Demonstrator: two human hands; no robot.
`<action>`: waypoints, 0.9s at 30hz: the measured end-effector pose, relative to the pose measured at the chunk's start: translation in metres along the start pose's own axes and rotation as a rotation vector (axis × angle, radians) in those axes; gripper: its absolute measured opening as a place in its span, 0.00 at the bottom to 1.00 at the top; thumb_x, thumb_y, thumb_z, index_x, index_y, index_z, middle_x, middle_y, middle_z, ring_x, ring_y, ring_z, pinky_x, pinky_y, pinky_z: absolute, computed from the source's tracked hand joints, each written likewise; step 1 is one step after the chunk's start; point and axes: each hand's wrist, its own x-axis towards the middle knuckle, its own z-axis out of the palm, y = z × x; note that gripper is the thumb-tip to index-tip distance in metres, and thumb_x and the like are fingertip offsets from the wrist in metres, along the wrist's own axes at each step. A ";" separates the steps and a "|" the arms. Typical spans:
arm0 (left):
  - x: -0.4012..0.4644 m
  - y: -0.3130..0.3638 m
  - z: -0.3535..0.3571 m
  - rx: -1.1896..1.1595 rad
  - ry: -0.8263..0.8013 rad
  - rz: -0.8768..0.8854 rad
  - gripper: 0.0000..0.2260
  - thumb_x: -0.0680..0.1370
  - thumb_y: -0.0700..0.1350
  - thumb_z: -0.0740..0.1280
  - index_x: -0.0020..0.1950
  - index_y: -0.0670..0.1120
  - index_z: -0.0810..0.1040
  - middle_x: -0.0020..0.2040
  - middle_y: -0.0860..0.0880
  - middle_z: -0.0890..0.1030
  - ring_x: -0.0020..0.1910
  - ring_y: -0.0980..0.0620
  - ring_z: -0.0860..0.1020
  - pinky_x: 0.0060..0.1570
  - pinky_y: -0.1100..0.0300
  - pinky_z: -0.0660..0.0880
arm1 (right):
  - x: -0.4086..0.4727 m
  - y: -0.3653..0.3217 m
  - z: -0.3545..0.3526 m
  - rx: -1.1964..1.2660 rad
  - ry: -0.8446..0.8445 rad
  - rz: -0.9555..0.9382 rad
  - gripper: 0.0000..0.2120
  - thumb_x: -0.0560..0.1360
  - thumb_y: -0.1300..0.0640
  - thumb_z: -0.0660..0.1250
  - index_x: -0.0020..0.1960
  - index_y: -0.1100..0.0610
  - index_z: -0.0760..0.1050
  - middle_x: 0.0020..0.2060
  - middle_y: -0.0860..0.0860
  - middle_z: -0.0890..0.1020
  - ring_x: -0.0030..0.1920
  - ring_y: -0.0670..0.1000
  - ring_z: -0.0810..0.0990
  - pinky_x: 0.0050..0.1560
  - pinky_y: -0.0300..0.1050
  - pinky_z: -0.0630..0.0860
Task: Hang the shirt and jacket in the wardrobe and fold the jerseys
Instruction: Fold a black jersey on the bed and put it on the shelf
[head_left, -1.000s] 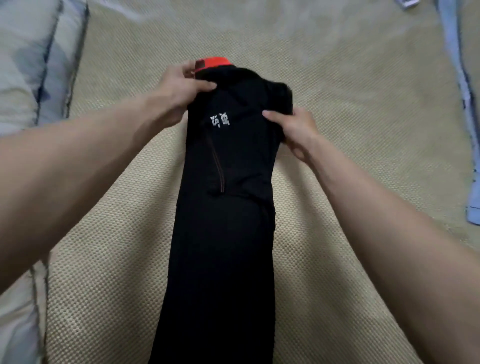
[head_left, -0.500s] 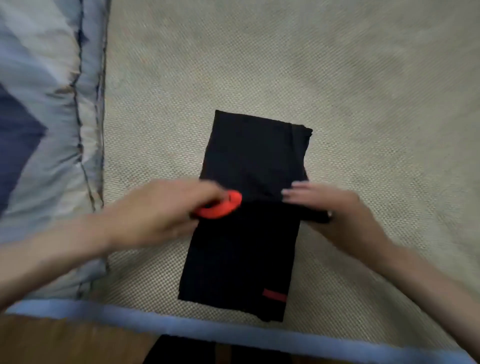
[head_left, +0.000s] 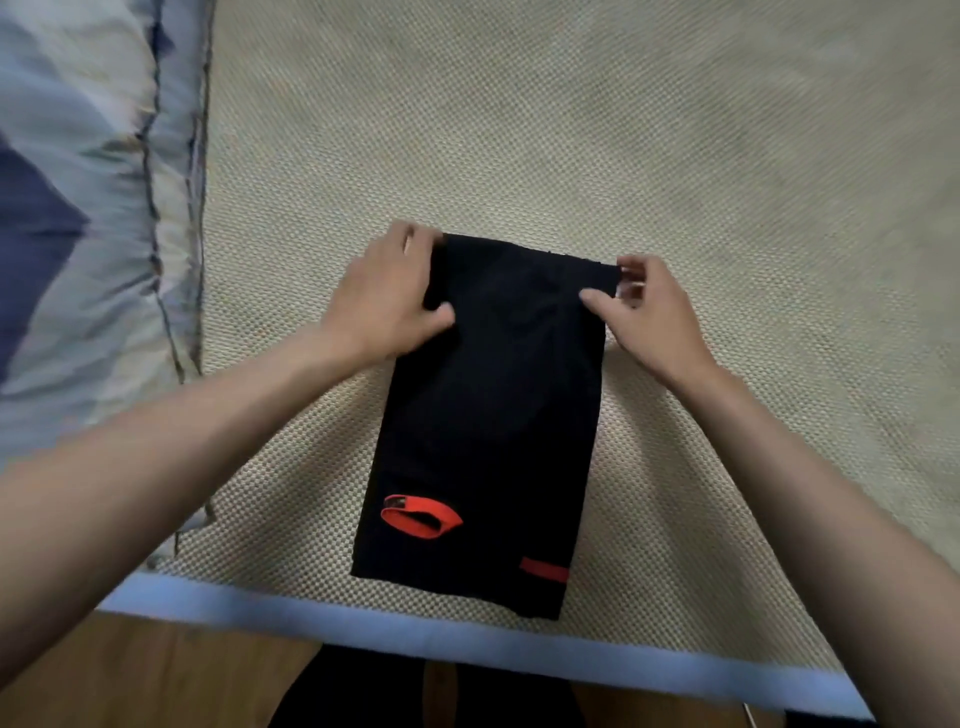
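Big tan woven mat (head_left: 597, 130) covers most of the bed, w/ lots of tiny bumps like a basket. Light is soft and even on the mat, no hard shadows. Left of the mat lies a puffy quilt (head_left: 78, 208), blue, grey & white patches, w/ a stitched edge right beside the mat. Along the mat's near edge runs a light blue border strip (head_left: 467, 636). Past that strip, closer to the camera, is brown wood floor (head_left: 156, 675). The quilt looks a bit blurry
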 end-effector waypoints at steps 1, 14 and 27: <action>0.024 -0.001 -0.003 -0.006 -0.023 -0.008 0.35 0.71 0.56 0.73 0.74 0.47 0.65 0.70 0.45 0.70 0.66 0.42 0.72 0.64 0.42 0.73 | 0.015 -0.003 0.004 -0.013 -0.037 0.022 0.35 0.72 0.42 0.75 0.73 0.56 0.69 0.66 0.49 0.76 0.65 0.48 0.75 0.70 0.47 0.72; -0.020 0.014 -0.092 -0.278 -0.380 0.330 0.07 0.73 0.49 0.75 0.47 0.57 0.79 0.42 0.61 0.81 0.43 0.61 0.80 0.42 0.66 0.74 | -0.063 -0.051 -0.048 -0.126 -0.353 -0.431 0.14 0.69 0.61 0.76 0.39 0.49 0.71 0.35 0.44 0.77 0.37 0.46 0.76 0.40 0.49 0.76; -0.210 0.022 0.077 0.197 -0.358 0.370 0.27 0.64 0.53 0.69 0.61 0.43 0.81 0.58 0.45 0.81 0.55 0.46 0.81 0.55 0.47 0.77 | -0.235 0.047 0.091 -0.443 -0.343 -0.471 0.23 0.72 0.46 0.68 0.65 0.51 0.76 0.62 0.48 0.78 0.64 0.51 0.77 0.65 0.45 0.74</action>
